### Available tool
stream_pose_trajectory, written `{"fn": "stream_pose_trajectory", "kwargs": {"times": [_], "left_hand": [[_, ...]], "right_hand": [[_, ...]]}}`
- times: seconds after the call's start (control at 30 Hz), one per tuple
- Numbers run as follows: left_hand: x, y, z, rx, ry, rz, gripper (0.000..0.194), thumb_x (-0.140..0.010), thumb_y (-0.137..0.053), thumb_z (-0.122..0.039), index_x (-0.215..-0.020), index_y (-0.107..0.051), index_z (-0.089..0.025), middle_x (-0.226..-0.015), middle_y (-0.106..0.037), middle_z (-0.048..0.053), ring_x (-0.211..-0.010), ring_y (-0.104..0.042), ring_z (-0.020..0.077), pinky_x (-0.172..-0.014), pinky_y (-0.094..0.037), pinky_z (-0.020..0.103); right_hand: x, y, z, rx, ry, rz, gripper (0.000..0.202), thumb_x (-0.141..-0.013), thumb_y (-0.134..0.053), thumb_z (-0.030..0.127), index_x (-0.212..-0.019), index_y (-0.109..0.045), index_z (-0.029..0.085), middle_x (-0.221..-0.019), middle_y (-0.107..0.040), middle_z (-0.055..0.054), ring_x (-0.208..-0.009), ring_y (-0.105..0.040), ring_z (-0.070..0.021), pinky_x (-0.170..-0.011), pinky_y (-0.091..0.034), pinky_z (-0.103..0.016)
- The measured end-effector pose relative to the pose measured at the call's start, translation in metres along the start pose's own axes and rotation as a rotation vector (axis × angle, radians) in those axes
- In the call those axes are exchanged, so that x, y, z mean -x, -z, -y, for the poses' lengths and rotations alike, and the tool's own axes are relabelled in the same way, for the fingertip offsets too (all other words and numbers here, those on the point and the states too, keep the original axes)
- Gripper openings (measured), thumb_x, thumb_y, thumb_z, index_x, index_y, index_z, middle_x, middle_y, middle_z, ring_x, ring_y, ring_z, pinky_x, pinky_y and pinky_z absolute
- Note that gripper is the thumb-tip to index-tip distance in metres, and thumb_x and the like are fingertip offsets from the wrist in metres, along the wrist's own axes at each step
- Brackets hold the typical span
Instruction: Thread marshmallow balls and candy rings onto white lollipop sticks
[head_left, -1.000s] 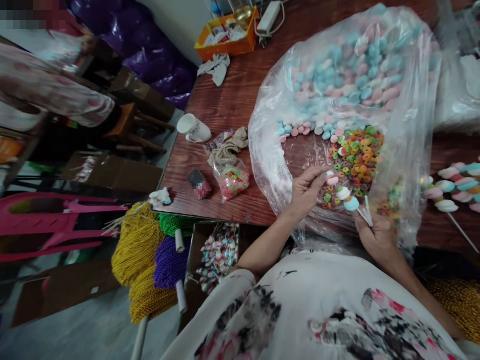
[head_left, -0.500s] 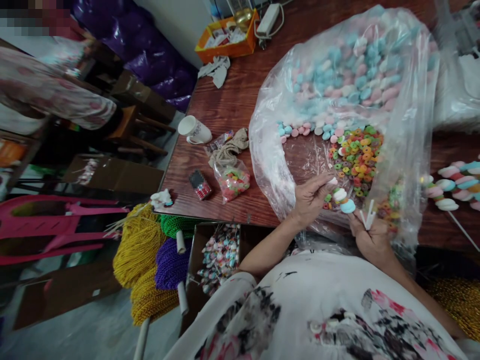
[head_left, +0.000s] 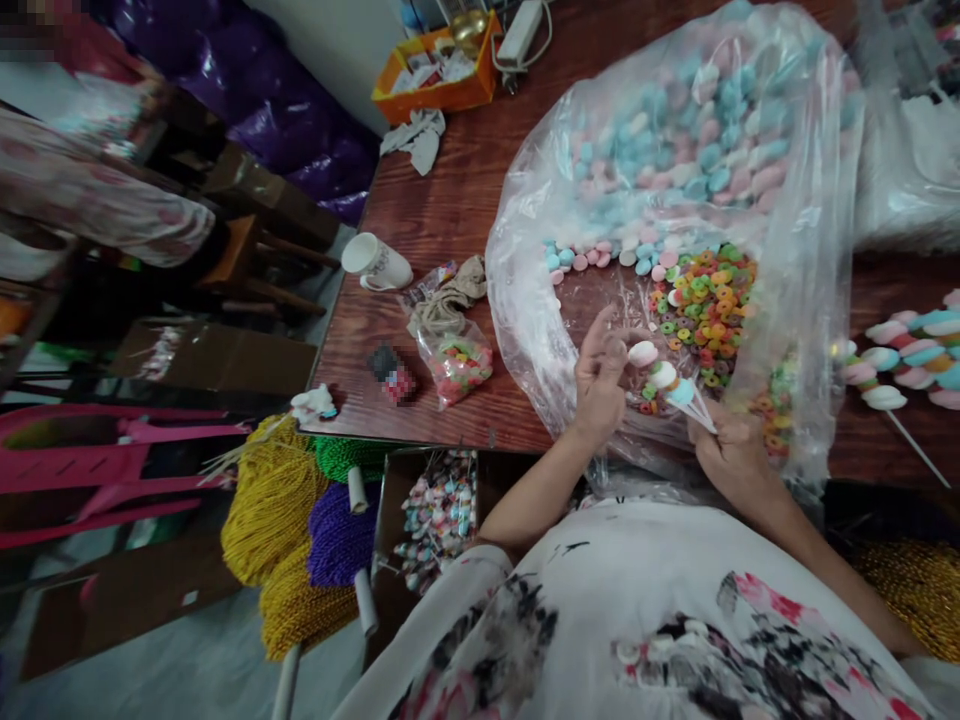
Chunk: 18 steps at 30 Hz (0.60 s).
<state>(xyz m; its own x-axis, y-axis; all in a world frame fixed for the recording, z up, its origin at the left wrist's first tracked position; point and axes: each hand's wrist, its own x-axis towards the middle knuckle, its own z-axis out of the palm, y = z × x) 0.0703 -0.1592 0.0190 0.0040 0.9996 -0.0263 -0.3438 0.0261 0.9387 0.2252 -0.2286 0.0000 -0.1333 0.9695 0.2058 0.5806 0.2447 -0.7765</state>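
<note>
My right hand (head_left: 731, 445) is closed around white sticks (head_left: 703, 408). One of them carries a candy skewer (head_left: 662, 376) threaded with white, pink and blue marshmallows and small coloured gummy rings between them. My left hand (head_left: 602, 375) is at the skewer's far end, beside a white-and-pink marshmallow (head_left: 643, 353). Its fingers are apart, the index finger raised; whether a fingertip touches the marshmallow I cannot tell. Just beyond the hands, a pile of gummy rings (head_left: 716, 300) and a row of loose marshmallows (head_left: 600, 255) lie on the opened clear plastic bag (head_left: 517, 290).
More marshmallows (head_left: 682, 150) fill the bag's back. Finished skewers (head_left: 911, 350) lie at right. A mug (head_left: 376, 262), a small candy bag (head_left: 455, 368) and an orange tray (head_left: 431, 85) are on the left. Below the edge stand a box of skewers (head_left: 439, 510) and cord bundles (head_left: 270, 500). Another person sits at far left.
My left hand's pinch on a white marshmallow has opened, and that piece now sits at the skewer's far end. The skewer and sticks have tilted towards the left hand.
</note>
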Motion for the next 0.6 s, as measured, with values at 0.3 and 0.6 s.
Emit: {"fn": "stream_pose_trajectory", "kwargs": {"times": [0.3, 0.6], "left_hand": [[-0.019, -0.026, -0.005, 0.274, 0.192, -0.074, 0.054, -0.080, -0.063, -0.073, -0.080, -0.045, -0.022, -0.051, -0.044, -0.010, -0.036, -0.041, 0.0033, -0.045, -0.044, 0.019], [-0.007, -0.025, -0.001, 0.302, 0.209, 0.010, 0.050, -0.080, -0.070, -0.064, -0.080, -0.041, -0.022, -0.048, -0.047, -0.012, -0.032, -0.038, 0.0024, -0.038, -0.036, 0.015]], "right_hand": [[0.006, -0.012, 0.008, -0.159, -0.012, 0.124, 0.036, -0.084, -0.044, 0.007, -0.108, -0.067, 0.020, -0.079, -0.070, -0.002, -0.065, -0.061, -0.0153, -0.065, -0.047, -0.025], [0.008, -0.025, 0.009, -0.328, -0.081, 0.041, 0.017, -0.081, -0.045, 0.009, -0.075, -0.057, 0.020, -0.056, -0.045, 0.005, -0.049, -0.040, -0.0103, -0.051, -0.032, -0.022]]}}
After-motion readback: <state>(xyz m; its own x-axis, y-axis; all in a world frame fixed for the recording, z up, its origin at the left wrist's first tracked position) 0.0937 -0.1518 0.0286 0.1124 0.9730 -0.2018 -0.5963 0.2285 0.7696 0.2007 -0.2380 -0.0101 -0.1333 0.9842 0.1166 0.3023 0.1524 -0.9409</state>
